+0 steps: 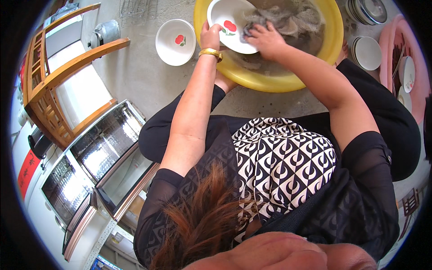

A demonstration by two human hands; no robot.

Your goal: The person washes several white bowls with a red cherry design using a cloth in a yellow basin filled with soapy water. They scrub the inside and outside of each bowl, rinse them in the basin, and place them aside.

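My left hand [211, 36], with a gold-coloured bangle at the wrist, grips the rim of a white bowl [233, 15] with a red flower printed inside. The bowl is tilted over a yellow plastic basin [246, 81] of cloudy, greyish water. At the bowl's right side my right hand [266, 40] holds a wet grey cloth [293, 20], its fingers spread over the dark bunched part. Much of the cloth trails in the water to the right. What the fingertips press against is partly hidden.
A second white flowered bowl [172, 54] sits on the concrete floor at left, near a metal kettle [107, 33] and a wire rack [138, 11]. Stacked bowls [368, 52] and a pink tub [386, 44] with dishes and chopsticks stand at right. A wooden chair [81, 72] and glazed frames [104, 138] are far left.
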